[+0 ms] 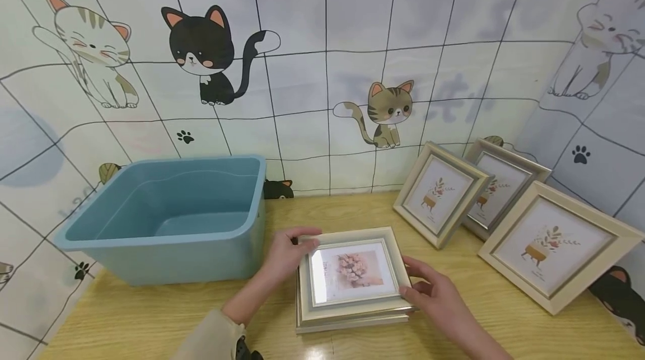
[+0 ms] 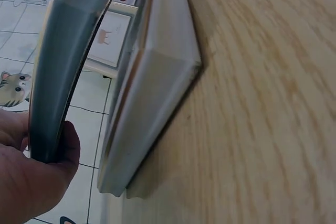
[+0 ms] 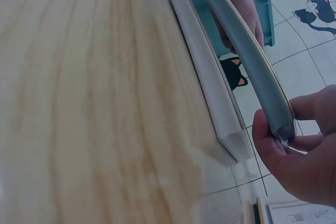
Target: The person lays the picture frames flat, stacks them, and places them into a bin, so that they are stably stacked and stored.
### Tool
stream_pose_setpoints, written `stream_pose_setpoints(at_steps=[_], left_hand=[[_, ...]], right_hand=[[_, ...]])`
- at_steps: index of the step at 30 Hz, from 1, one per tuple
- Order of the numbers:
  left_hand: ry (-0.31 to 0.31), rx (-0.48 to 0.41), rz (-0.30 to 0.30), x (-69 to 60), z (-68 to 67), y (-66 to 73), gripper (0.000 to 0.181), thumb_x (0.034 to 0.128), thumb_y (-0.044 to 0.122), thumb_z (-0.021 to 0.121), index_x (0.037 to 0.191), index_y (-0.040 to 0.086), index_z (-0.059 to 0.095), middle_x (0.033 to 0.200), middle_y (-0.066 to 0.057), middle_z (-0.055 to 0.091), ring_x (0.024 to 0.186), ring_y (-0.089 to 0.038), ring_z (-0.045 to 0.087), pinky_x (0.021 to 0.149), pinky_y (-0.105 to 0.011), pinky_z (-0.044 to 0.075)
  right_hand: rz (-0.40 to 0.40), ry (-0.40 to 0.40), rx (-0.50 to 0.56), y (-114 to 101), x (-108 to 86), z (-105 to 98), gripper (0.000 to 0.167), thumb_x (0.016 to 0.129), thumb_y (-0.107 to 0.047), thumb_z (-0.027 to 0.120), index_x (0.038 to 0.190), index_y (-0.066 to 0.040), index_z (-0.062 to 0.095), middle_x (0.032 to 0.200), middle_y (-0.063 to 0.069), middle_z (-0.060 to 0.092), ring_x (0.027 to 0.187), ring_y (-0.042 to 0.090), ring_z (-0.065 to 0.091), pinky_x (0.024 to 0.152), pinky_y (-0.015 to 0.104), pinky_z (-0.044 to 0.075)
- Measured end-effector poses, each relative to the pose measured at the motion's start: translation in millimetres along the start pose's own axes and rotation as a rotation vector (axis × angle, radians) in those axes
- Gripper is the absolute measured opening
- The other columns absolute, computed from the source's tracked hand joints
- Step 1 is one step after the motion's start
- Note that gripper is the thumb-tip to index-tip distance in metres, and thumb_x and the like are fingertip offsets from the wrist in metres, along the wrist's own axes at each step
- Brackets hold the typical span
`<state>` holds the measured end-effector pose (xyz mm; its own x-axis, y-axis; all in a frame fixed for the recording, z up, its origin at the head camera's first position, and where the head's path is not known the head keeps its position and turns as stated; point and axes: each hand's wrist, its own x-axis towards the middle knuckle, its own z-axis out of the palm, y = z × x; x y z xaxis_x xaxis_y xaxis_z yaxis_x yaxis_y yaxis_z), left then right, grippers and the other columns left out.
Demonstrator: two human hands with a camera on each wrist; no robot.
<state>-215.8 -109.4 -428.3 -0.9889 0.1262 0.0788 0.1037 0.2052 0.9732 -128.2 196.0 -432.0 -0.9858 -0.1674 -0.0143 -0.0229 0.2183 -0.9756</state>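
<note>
Both hands hold a cream picture frame [image 1: 353,273] with a pink flower print under its glass. My left hand [image 1: 284,251] grips its far left corner, and my right hand [image 1: 437,293] pinches its right side. Beneath it a second picture frame [image 1: 353,324] lies on the table, mostly covered. The left wrist view shows a gap between the held frame [image 2: 65,72] and the lower frame [image 2: 149,85], with the left thumb and fingers around one end. From the right wrist view, my right hand [image 3: 310,156] has thumb and fingers on opposite faces of the held frame's corner.
A blue plastic tub [image 1: 166,256] stands on the left of the wooden table [image 1: 272,337]. At the right stand three picture frames with plant prints: one nearest the wall middle [image 1: 437,195], one behind [image 1: 499,183], one in front [image 1: 551,242]. A cat-patterned wall covering [image 1: 302,80] rises behind.
</note>
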Motion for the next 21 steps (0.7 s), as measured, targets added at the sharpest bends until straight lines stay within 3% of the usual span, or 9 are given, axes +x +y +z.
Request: stream_pose_setpoints(at_steps=[6, 9, 12, 21], left_hand=[[0.02, 0.042, 0.024, 7.2, 2.2, -10.6, 0.02, 0.092, 0.003, 0.073, 0.11, 0.004, 0.08, 0.122, -0.014, 0.071, 0.054, -0.008, 0.032, 0.051, -0.022, 0.032], [0.028, 0.058, 0.03, 9.7, 1.6, -15.1, 0.018, 0.0913, 0.002, 0.074, 0.108, 0.004, 0.08, 0.122, -0.014, 0.071, 0.061, -0.01, 0.039, 0.054, -0.022, 0.036], [0.018, 0.069, 0.043, 10.5, 0.6, -17.3, 0.018, 0.0911, 0.002, 0.074, 0.108, 0.003, 0.08, 0.121, -0.014, 0.072, 0.078, -0.01, 0.052, 0.061, -0.022, 0.043], [-0.01, 0.124, 0.071, 8.9, -3.2, -19.2, 0.018, 0.0922, 0.002, 0.073, 0.109, 0.002, 0.079, 0.114, -0.011, 0.074, 0.108, -0.023, 0.063, 0.081, -0.028, 0.052]], right_hand=[[-0.029, 0.0, -0.118, 7.1, 2.2, 0.5, 0.062, 0.096, -0.003, 0.069, 0.149, 0.012, 0.041, 0.131, 0.03, 0.058, 0.089, 0.02, 0.065, 0.07, 0.029, 0.055], [-0.021, 0.012, -0.153, 7.1, 2.3, 3.1, 0.06, 0.096, -0.004, 0.069, 0.148, 0.011, 0.043, 0.131, 0.028, 0.06, 0.09, 0.021, 0.065, 0.07, 0.028, 0.053], [-0.005, 0.018, -0.162, 6.7, 2.1, 4.6, 0.06, 0.096, -0.004, 0.07, 0.148, 0.01, 0.044, 0.131, 0.027, 0.06, 0.09, 0.021, 0.065, 0.07, 0.028, 0.053], [-0.011, -0.006, -0.161, 6.7, 1.3, 4.0, 0.061, 0.094, -0.005, 0.073, 0.147, 0.009, 0.046, 0.131, 0.026, 0.06, 0.087, 0.019, 0.064, 0.068, 0.028, 0.052]])
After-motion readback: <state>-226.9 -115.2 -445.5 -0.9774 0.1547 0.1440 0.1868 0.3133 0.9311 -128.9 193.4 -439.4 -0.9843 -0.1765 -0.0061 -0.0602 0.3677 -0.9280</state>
